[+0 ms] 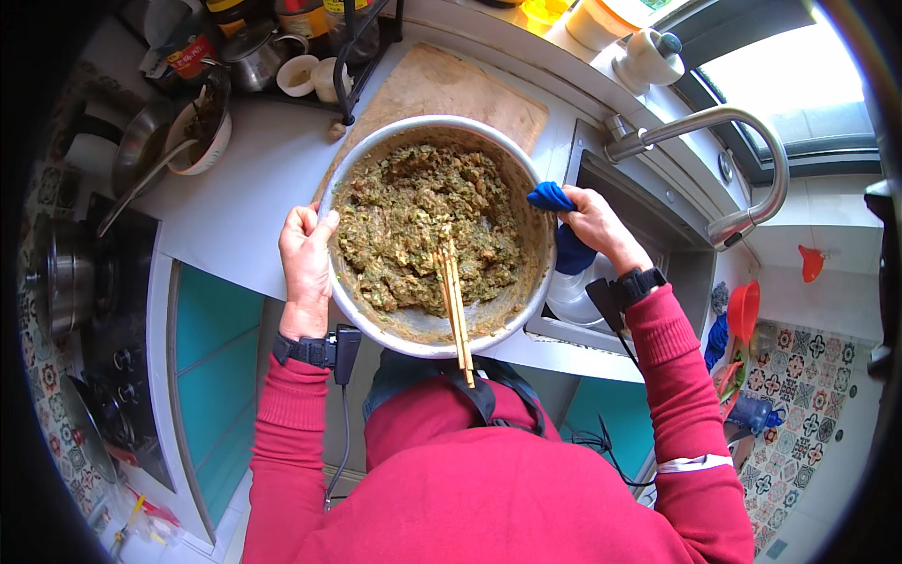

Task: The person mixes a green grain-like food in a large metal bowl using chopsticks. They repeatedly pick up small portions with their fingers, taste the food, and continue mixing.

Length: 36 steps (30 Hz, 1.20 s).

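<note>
A large round metal basin (437, 344) full of a chopped green and brown mixture (423, 225) is in front of my body, its far side over a wooden cutting board (465, 92). My left hand (308, 247) grips the basin's left rim, thumb on top. At the right rim my right hand (592, 215) holds a blue cloth (552, 197), its fingers closed on it; whether they also press the rim is unclear. Wooden chopsticks (456, 310) stand tilted in the mixture, their ends leaning over the near rim towards me. No hand touches them.
On the right are a sink (669, 247) and its curved faucet (768, 141). A black rack (345, 77) with bottles stands at the back left. Farther left are a bowl (204, 151) with a ladle, and a pot (67, 275) by the stove.
</note>
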Each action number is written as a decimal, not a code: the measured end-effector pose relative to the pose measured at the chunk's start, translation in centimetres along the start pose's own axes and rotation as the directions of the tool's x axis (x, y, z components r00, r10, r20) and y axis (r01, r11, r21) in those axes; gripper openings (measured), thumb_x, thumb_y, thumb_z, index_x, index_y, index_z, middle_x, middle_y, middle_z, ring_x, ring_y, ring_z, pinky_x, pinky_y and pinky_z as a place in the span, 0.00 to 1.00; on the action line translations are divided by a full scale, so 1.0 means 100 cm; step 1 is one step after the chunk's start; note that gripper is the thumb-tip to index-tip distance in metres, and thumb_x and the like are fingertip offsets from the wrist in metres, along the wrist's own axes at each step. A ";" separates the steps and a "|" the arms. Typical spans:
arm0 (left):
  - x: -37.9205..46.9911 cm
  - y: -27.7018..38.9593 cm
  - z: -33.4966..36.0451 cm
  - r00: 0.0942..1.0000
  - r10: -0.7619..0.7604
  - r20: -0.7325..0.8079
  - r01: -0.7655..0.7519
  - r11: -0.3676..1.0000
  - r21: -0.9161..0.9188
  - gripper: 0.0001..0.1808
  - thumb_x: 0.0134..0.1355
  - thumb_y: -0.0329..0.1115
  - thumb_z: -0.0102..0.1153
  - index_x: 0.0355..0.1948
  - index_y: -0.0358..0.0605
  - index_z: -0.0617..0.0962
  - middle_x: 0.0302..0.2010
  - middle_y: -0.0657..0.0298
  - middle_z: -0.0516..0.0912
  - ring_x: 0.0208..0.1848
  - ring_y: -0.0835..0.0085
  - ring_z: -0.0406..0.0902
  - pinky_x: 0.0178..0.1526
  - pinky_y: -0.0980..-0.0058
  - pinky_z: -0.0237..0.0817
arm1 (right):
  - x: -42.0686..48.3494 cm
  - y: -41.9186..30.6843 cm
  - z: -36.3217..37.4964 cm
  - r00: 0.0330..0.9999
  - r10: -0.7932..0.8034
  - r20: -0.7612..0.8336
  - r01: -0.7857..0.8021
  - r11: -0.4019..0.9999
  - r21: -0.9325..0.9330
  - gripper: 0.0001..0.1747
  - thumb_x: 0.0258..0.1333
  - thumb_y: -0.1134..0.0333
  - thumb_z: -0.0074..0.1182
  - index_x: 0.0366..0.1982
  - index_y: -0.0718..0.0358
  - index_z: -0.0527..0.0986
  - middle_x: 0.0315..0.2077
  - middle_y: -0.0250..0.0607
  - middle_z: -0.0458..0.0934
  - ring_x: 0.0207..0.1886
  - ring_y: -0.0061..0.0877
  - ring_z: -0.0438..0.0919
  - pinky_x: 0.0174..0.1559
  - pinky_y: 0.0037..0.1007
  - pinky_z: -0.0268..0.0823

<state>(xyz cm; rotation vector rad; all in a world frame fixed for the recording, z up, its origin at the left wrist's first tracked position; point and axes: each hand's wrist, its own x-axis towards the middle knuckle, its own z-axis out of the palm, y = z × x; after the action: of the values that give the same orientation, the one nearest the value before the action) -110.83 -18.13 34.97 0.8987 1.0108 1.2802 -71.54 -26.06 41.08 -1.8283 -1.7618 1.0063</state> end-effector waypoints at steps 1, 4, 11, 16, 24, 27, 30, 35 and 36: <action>-0.001 0.003 0.003 0.999 -0.027 -0.038 0.027 1.000 0.010 0.13 0.61 0.23 0.62 0.28 0.49 0.69 0.42 0.61 0.76 0.41 0.81 0.69 0.47 0.83 0.62 | -0.003 -0.001 0.002 1.000 -0.007 -0.017 0.007 1.000 0.017 0.22 0.56 0.81 0.49 0.52 0.59 0.80 0.40 0.34 0.84 0.43 0.19 0.77 0.54 0.28 0.69; -0.006 0.007 0.010 0.985 -0.154 -0.083 0.157 0.987 0.028 0.09 0.65 0.29 0.61 0.37 0.46 0.71 0.38 0.67 0.74 0.39 0.83 0.67 0.45 0.84 0.61 | -0.009 -0.005 0.005 0.999 0.029 -0.015 -0.028 0.999 0.042 0.23 0.56 0.82 0.49 0.52 0.59 0.80 0.41 0.33 0.84 0.45 0.19 0.77 0.55 0.28 0.68; -0.002 -0.012 -0.003 0.992 -0.073 -0.103 0.082 0.992 0.092 0.13 0.66 0.30 0.61 0.30 0.49 0.68 0.28 0.75 0.65 0.31 0.85 0.58 0.35 0.84 0.54 | -0.041 -0.007 0.024 0.992 0.112 -0.054 -0.108 0.991 0.075 0.24 0.56 0.83 0.48 0.52 0.59 0.79 0.42 0.36 0.82 0.46 0.23 0.77 0.54 0.28 0.68; 0.000 -0.013 -0.005 0.996 -0.058 -0.070 0.063 0.995 0.074 0.15 0.66 0.29 0.61 0.29 0.52 0.67 0.27 0.76 0.66 0.30 0.86 0.59 0.35 0.85 0.56 | -0.072 -0.007 0.051 0.985 0.093 -0.146 -0.078 0.992 0.104 0.25 0.55 0.85 0.46 0.53 0.60 0.78 0.40 0.36 0.79 0.45 0.23 0.77 0.53 0.26 0.68; -0.009 -0.012 -0.008 0.995 -0.079 -0.067 0.081 0.996 0.024 0.13 0.67 0.30 0.59 0.30 0.51 0.67 0.29 0.74 0.68 0.31 0.86 0.62 0.37 0.83 0.59 | -0.124 -0.044 0.096 0.965 0.230 -0.130 -0.190 0.946 0.263 0.27 0.55 0.86 0.44 0.54 0.60 0.78 0.46 0.33 0.80 0.47 0.20 0.77 0.53 0.25 0.69; -0.048 -0.005 -0.016 0.988 -0.133 -0.074 0.141 0.984 0.111 0.11 0.68 0.31 0.58 0.31 0.49 0.68 0.31 0.73 0.70 0.33 0.86 0.64 0.39 0.83 0.60 | -0.104 -0.012 0.078 0.980 0.147 -0.138 -0.120 0.975 0.186 0.26 0.55 0.86 0.45 0.53 0.61 0.78 0.45 0.34 0.80 0.47 0.22 0.77 0.55 0.26 0.68; -0.073 0.010 -0.016 0.976 -0.217 -0.003 0.213 0.956 0.203 0.13 0.65 0.35 0.63 0.35 0.44 0.70 0.32 0.70 0.72 0.35 0.85 0.66 0.41 0.82 0.61 | -0.063 0.002 0.038 0.996 0.072 -0.053 -0.062 0.983 0.173 0.26 0.53 0.83 0.46 0.53 0.61 0.79 0.43 0.29 0.81 0.45 0.16 0.75 0.52 0.23 0.68; -0.028 0.027 -0.008 0.963 -0.250 0.102 0.204 0.922 0.330 0.17 0.62 0.36 0.66 0.43 0.39 0.73 0.38 0.65 0.77 0.37 0.79 0.72 0.44 0.78 0.67 | -0.017 -0.015 -0.002 0.963 0.230 0.138 -0.253 0.950 0.182 0.22 0.58 0.79 0.49 0.53 0.58 0.80 0.34 0.21 0.80 0.35 0.11 0.73 0.42 0.21 0.70; -0.018 0.026 -0.004 0.962 -0.256 0.098 0.219 0.933 0.285 0.19 0.62 0.35 0.65 0.49 0.37 0.73 0.41 0.63 0.78 0.40 0.78 0.74 0.46 0.77 0.68 | -0.011 -0.015 -0.007 0.950 0.249 0.189 -0.283 0.942 0.179 0.21 0.59 0.78 0.49 0.52 0.58 0.80 0.33 0.21 0.79 0.34 0.11 0.74 0.42 0.21 0.71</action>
<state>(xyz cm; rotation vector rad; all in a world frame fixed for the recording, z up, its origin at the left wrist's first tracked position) -112.05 -19.68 37.42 1.0219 1.1682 0.8779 -71.93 -26.83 42.87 -1.9322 -1.4550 1.4244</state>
